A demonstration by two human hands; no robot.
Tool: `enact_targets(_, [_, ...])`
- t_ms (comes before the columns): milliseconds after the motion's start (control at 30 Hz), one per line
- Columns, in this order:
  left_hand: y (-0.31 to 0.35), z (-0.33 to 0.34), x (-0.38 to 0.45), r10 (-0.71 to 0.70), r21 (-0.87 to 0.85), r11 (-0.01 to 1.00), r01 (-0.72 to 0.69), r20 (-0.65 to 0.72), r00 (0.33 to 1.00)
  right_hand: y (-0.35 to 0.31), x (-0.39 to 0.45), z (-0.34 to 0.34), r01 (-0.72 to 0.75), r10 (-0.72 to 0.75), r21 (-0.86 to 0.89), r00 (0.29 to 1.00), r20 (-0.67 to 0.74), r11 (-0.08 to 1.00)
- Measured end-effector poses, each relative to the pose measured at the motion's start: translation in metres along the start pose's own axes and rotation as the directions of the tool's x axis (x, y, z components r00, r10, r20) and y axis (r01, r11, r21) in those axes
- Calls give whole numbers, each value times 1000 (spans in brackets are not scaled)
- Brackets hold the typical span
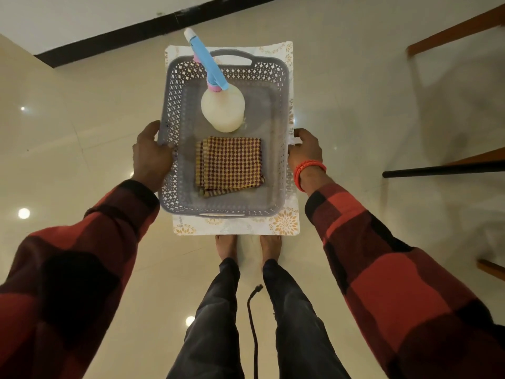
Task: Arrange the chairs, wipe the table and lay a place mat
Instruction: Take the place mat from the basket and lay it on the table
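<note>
Place mat: the white place mat (284,222) with gold flower print lies flat under the grey perforated basket (276,77), carried above the tiled floor (82,132); its edges stick out at the near, far and right sides.
Left grip: the left hand (150,151) curls round the basket's left rim, thumb over the top edge.
Right grip: the right hand (307,149) holds the right side, fingers seeming to pinch mat and basket wall together; the underside is hidden.
Wiping things: a folded checked cloth (229,165) lies in the basket's near half; a white spray bottle (222,108) with a blue trigger head stands in the far half, nozzle leaning past the far rim.
Handling, as I judge it: the mat looks thin and bendy, likely to sag or slide unless clamped; the bottle makes the far end heavier and could tip; the cloth is soft and light.
Where to hold: both long sides, about mid-length, level.
Surroundings: wooden chair parts (451,31) at right.
</note>
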State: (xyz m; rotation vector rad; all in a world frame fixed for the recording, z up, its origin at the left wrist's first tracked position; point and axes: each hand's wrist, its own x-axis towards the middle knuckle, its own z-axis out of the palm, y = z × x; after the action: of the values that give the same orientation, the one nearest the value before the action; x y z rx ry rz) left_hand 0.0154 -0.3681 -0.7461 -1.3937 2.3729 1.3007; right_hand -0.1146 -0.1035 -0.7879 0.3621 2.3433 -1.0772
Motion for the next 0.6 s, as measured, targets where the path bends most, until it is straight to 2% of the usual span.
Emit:
enact_targets(100, [-1,-3,-1,-26,-65,998,24,-17,1000,-6,-5,-12,27,-24,58,999,-49,998])
enact_targets(300, [-4,-11,0,-28,-99,995,22,-61,998,-10,-15,-49,70,-59,60,983,-174,996])
enact_targets(500, [0,-16,-4,-69,-141,988,56,-89,994,-23,-43,-101,139,-156,-73,916,-370,988])
enact_targets(600, [-2,-13,0,-78,-139,988,66,-83,993,-35,-69,-129,154,-204,-151,886,-417,976])
